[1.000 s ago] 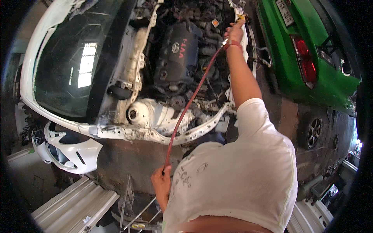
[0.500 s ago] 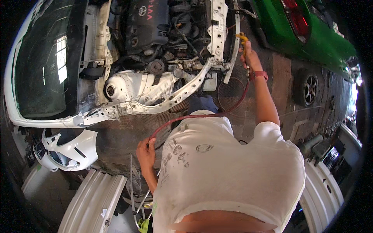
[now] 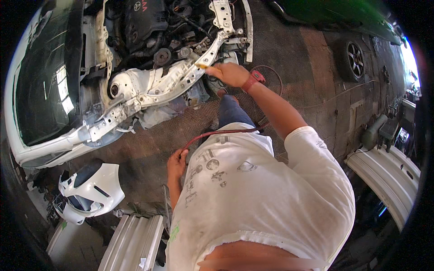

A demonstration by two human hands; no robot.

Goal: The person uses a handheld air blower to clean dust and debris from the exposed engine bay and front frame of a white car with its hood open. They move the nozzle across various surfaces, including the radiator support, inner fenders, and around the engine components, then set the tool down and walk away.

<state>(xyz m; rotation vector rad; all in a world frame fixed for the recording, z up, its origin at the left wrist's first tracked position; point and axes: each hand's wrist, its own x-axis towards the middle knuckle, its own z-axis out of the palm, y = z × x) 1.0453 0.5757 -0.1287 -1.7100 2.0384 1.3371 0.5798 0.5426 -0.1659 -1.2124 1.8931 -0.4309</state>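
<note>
My right hand (image 3: 229, 75) is closed around a yellow air blow gun (image 3: 202, 66), mostly hidden by the fingers. Its tip is over the white inner fender rail (image 3: 183, 86) of a stripped car front; contact cannot be made out. At my left side, my left hand (image 3: 177, 163) grips a dark red air hose (image 3: 217, 132), which runs across the front of my shirt to the right. Behind the rail lies the engine with its black cover (image 3: 143, 22), beside a white strut tower (image 3: 131, 83).
A white bumper part (image 3: 97, 192) lies on the floor at left, above a ribbed white panel (image 3: 131, 244). Right of my wrist is a red object (image 3: 257, 76) of unclear kind. A wheel (image 3: 356, 61) and a green car body (image 3: 334, 16) are at far right.
My right hand has swung left and nearer with the blow gun, from the car's front end to the fender rail. My left hand still holds the hose. The view has shifted.
</note>
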